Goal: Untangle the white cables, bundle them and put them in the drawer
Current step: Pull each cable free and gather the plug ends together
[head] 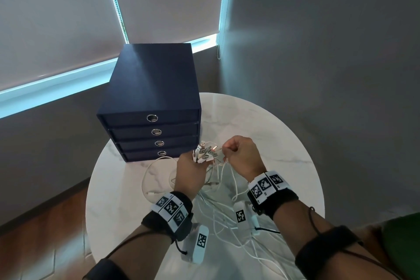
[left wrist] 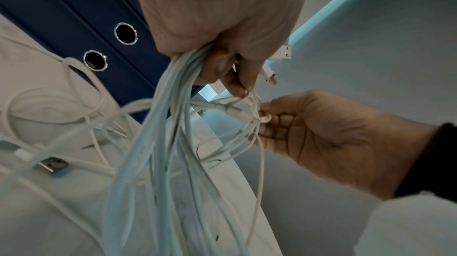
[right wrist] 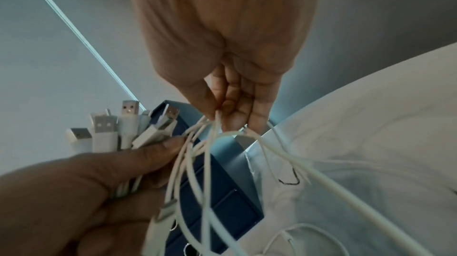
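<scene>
Both forearms raised over the near half of the table (head: 261, 120), wrists banded in black straps with square printed markers. Left hand (head: 189, 171) knuckles-up, grip curled tight round a thick sheaf of white cables (left wrist: 158, 143), their USB plugs (head: 204, 153) fanning out above the fist, flat metal tips with white plastic shells. Right hand (head: 242, 154) just beside it, also raised, grip pinching a few thin strands between thumb and fingertips (right wrist: 231, 117); from the left wrist view, a small knot of cord sitting right at that pinch. Strands stretched between the two hands, the rest drooping in loose loops onto the table towards its near edge, smooth and rubbery, round in section. One separate loop of cable (head: 156, 175) lying flat towards the table's left edge, ending in a small plug. Table round, glossy white with faint grey veining like marble. Drawer unit (head: 147, 88) standing at the far left edge of the table, a dark navy matte box, four shallow drawers all closed, each with a round metal-ringed finger hole (head: 152, 118). Behind, pale roller blinds with a thin bead chain, cyan light at their edges
</scene>
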A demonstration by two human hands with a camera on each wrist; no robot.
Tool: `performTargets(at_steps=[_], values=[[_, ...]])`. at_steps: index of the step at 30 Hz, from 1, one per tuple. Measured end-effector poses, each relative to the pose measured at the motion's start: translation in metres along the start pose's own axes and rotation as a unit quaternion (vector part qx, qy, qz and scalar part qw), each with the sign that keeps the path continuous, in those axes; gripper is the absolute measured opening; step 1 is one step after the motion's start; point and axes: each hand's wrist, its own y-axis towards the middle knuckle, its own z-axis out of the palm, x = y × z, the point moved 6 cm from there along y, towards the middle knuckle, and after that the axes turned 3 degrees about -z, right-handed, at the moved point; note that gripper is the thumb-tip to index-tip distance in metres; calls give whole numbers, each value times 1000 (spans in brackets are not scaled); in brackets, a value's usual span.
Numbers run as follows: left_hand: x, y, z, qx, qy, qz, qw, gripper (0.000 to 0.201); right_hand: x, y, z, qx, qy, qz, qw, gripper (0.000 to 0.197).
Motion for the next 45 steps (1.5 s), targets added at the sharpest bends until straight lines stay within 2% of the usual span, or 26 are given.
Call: performTargets(at_steps=[2,5,9,10,12,13,16,17,19,22,26,28,30,32,33,35,38,40,43,44,45], values=[[2,3,-1,0,-5,1,1000,18,-5,0,-1,-9,-22,23,999,12],[4,1,-1,14,-90,-15,996,12,-25,3,-8,-30,-11,89,996,12],[-2,-8,6,87,-136,-27,986,1,-44,4,-14,-58,14,153,987,13],[-2,-9,9,108,-146,-38,983,8,-46,5,-12,-57,3,153,987,18],[2,-7,12,126,-165,-67,976,21,-40,2,-8,-45,-58,116,991,22],[4,-5,11,119,-171,-79,975,21,-34,1,-6,-40,-82,79,993,20],[2,-1,6,103,-156,-76,979,15,-11,-4,5,12,-89,-75,993,22],[1,-1,6,103,-143,-68,982,15,-7,-6,8,40,-85,-95,991,22],[3,-1,6,105,-112,-60,986,14,-7,-4,3,56,-66,-83,993,16],[8,-2,6,97,-66,-53,992,5,0,7,-27,-48,1,-72,996,19],[3,-6,13,128,-82,-55,987,5,18,13,-65,-220,-54,-133,965,17],[2,-4,8,111,-68,-47,990,6,4,18,-84,-286,-24,-80,955,18],[13,2,-2,80,-10,-40,996,6,-18,23,-104,-344,96,17,934,19],[33,7,-13,39,36,-66,996,19,-35,27,-119,-361,232,90,898,21],[42,7,-18,26,36,-88,995,23,-39,30,-128,-367,267,100,885,19],[52,7,-26,5,31,-102,994,23,-41,34,-148,-377,235,77,892,18],[46,4,-29,-1,37,-85,996,23,-47,35,-168,-368,110,48,922,23],[41,8,-29,-8,27,-74,997,23,-54,30,-175,-373,73,54,923,28],[44,17,-36,-44,-7,-81,996,20,-78,29,-176,-340,68,129,929,67],[46,19,-39,-53,-20,-86,995,17,-85,26,-177,-316,44,154,935,76],[48,21,-42,-57,-33,-90,994,13,-90,23,-179,-293,1,161,942,78]])
